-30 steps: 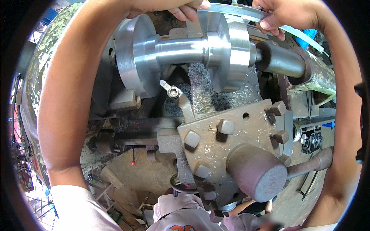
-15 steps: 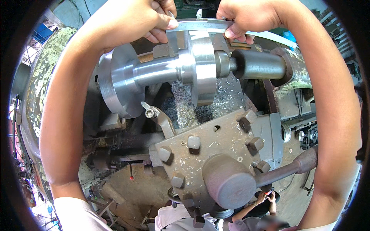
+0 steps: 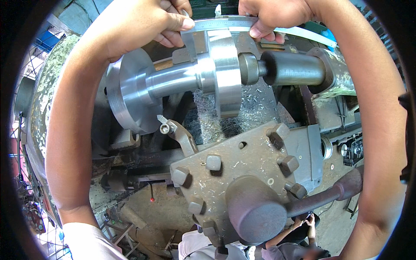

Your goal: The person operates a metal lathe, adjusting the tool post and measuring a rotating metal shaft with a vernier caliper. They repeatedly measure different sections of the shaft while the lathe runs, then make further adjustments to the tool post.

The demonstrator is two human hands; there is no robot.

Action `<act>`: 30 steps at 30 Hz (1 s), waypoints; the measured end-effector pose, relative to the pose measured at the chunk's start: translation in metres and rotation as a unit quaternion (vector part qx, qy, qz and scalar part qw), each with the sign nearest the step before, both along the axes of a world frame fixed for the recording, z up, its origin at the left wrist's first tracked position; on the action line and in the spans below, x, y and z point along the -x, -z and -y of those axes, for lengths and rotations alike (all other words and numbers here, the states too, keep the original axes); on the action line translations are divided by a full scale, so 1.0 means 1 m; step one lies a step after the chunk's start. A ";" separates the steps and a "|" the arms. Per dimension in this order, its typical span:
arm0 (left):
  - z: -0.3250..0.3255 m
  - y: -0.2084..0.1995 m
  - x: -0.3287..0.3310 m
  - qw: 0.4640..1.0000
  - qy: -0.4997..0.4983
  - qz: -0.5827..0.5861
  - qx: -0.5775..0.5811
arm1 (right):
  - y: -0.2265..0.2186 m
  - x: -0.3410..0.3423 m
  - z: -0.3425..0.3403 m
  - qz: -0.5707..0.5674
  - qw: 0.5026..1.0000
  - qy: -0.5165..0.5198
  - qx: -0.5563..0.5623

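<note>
My left hand (image 3: 167,27) pinches one end of a long steel vernier caliper (image 3: 216,24) at the top of the view. Farther along the beam, my right hand (image 3: 271,22) grips it between thumb and fingers. The caliper lies across the top of a shiny turned flange (image 3: 227,73) on a steel shaft (image 3: 173,82). One flat jaw (image 3: 199,41) points down at the flange's left side; whether it touches, I cannot tell. A larger disc (image 3: 130,97) forms the shaft's left end. The far jaw is hidden near my right hand.
A tailstock (image 3: 297,68) supports the shaft's right end. Nearer stands a tool post (image 3: 255,147) with several square-headed bolts, a cutting tool (image 3: 178,133) and a thick handle (image 3: 320,201). Metal chips (image 3: 258,104) lie below the shaft. Another person's hands (image 3: 307,222) show at the bottom.
The whole view has shifted slightly. Both hands keep hold of the caliper over the flange, and its left jaw shows a little more plainly beside the flange.
</note>
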State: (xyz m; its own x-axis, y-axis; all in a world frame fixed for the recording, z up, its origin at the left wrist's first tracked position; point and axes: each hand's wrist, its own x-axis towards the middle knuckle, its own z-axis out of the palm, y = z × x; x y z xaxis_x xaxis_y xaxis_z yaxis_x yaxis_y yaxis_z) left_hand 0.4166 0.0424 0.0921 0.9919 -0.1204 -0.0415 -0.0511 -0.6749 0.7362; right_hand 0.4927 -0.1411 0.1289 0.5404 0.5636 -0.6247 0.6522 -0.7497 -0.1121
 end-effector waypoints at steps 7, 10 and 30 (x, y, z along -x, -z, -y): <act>0.003 -0.003 0.003 1.000 -0.009 -0.004 -0.008 | -0.002 0.004 -0.002 0.014 1.000 0.001 0.014; 0.009 -0.004 0.002 1.000 -0.003 -0.005 0.001 | -0.001 0.008 -0.004 0.057 0.998 0.026 0.031; 0.004 -0.006 0.005 1.000 0.000 -0.005 -0.019 | 0.002 0.005 -0.004 0.049 0.998 0.027 0.030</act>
